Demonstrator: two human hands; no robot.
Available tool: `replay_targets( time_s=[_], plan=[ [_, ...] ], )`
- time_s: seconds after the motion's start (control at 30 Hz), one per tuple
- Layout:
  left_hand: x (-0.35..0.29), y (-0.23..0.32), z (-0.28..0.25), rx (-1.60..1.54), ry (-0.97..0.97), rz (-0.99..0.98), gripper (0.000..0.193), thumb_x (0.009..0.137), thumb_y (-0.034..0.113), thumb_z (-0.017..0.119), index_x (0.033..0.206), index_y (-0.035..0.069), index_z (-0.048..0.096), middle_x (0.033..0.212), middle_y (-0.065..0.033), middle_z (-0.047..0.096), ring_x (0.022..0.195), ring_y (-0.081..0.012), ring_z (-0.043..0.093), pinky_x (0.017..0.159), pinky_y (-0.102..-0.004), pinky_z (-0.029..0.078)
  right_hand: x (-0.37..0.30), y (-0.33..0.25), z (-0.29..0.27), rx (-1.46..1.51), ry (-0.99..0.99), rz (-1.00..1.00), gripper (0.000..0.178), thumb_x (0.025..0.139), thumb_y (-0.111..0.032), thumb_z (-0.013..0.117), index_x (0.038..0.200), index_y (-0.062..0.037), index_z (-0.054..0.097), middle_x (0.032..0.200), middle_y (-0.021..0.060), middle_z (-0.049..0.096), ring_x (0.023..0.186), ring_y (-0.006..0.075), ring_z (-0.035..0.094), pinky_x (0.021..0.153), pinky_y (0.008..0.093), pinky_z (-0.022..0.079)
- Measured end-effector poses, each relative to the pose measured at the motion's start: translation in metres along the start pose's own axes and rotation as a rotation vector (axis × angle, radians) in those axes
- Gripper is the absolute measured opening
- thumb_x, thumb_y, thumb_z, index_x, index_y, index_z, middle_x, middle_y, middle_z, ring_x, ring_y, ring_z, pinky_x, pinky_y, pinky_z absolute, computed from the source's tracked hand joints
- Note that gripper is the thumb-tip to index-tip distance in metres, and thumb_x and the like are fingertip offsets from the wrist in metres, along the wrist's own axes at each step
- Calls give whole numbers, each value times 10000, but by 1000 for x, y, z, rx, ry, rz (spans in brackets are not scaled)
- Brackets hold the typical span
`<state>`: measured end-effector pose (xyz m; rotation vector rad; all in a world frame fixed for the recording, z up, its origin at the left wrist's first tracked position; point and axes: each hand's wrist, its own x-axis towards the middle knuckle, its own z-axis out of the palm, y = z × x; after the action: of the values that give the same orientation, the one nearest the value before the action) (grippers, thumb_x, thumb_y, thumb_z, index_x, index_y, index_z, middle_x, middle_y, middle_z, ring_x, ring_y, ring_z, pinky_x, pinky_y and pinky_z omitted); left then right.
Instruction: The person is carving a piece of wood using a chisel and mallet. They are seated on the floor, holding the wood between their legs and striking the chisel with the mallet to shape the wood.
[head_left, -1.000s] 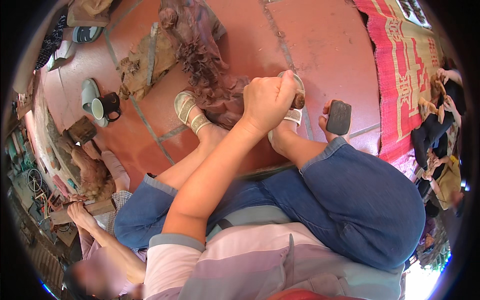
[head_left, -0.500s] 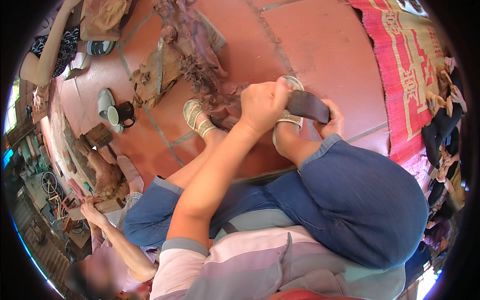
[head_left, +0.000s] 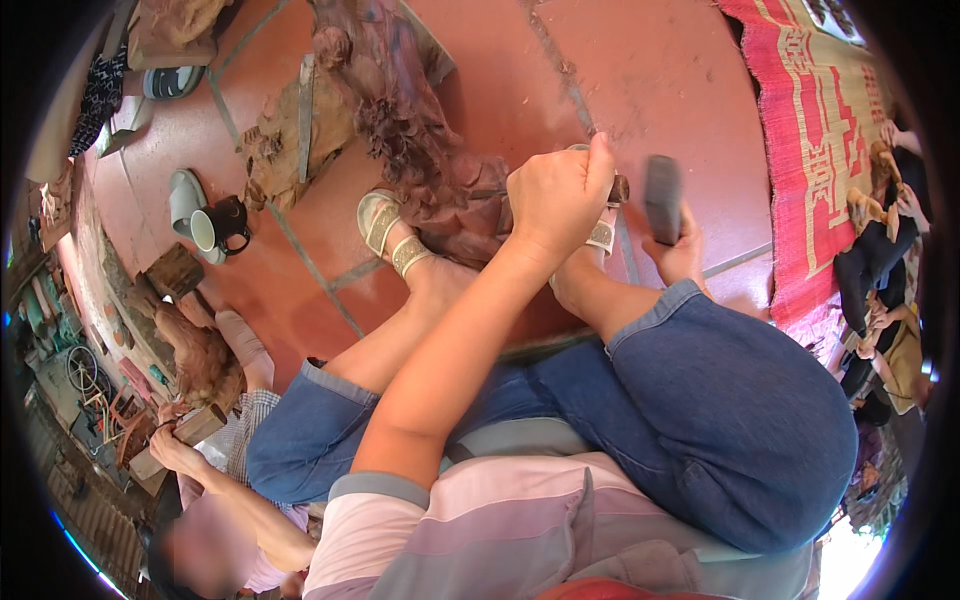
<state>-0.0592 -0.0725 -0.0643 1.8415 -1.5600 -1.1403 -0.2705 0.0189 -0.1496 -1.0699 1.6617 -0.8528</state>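
Observation:
A reddish-brown wood carving (head_left: 455,205), with knotty, deeply cut detail, lies on the floor between my sandalled feet. My left hand (head_left: 562,195) is closed in a fist over its near right end, thumb up, around a chisel. The chisel's round butt (head_left: 621,188) shows to the right of the fist; its cutting end is hidden or too small to make out. To the right, my right hand (head_left: 682,252) grips a dark wooden mallet (head_left: 662,198), blurred by motion. The mallet head is raised, apart from the chisel butt.
A pale wood chunk (head_left: 300,135) with a flat bar on it lies left of the carving. Farther left are a dark mug (head_left: 222,226) and a grey slipper (head_left: 185,205). A red-and-tan mat (head_left: 800,150) covers the right. Another person (head_left: 225,490) works wood at lower left.
The mallet has swung right, away from my left fist, and stands more upright, uncovering the chisel's butt. My left hand sits slightly farther right, and the whole view has shifted a little.

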Motion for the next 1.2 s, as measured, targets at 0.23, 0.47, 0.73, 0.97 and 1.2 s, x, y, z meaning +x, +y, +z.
replay_targets(
  time_s=[0.23, 0.47, 0.73, 0.97, 1.2],
  plan=[
    [26, 0, -2, -85, -26, -85, 596, 975, 424, 364, 636, 39, 668, 617, -186, 626, 661, -402, 625, 677, -493, 479, 4, -4, 8, -118, -31, 73, 533, 654, 40, 653, 1175, -60, 597, 906, 6, 633, 859, 81, 565, 778, 231, 455],
    [31, 14, -103, -865, 12, -4, 660, 978, 554, 290, 573, 75, 496, 563, -24, 458, 553, -191, 415, 567, -305, 339, 1, -4, 12, 52, -79, 219, 553, 624, 0, 664, 1170, -54, 596, 859, 4, 608, 813, 86, 549, 736, 239, 448],
    [15, -42, -103, -1104, -1, -10, 647, 984, 500, 259, 541, 56, 415, 534, -56, 383, 524, -187, 314, 548, -327, 292, 1, -25, 15, 69, -205, 235, 499, 665, 47, 663, 1144, -74, 595, 846, -8, 601, 808, 76, 539, 736, 230, 441],
    [20, -37, -89, -1052, 102, -92, 594, 961, 443, 271, 545, 44, 415, 514, -61, 382, 516, -183, 323, 526, -324, 288, 3, -13, 16, 63, -113, 183, 494, 676, 43, 657, 1153, -78, 600, 848, 0, 614, 816, 88, 554, 751, 248, 448],
    [44, -36, -91, -1044, 183, -234, 480, 939, 366, 269, 590, 76, 423, 540, -36, 357, 535, -181, 304, 550, -329, 288, 37, -48, 17, -26, -185, -2, 494, 684, -30, 662, 1172, -59, 596, 910, 76, 663, 867, 137, 616, 802, 301, 483]
  ],
)
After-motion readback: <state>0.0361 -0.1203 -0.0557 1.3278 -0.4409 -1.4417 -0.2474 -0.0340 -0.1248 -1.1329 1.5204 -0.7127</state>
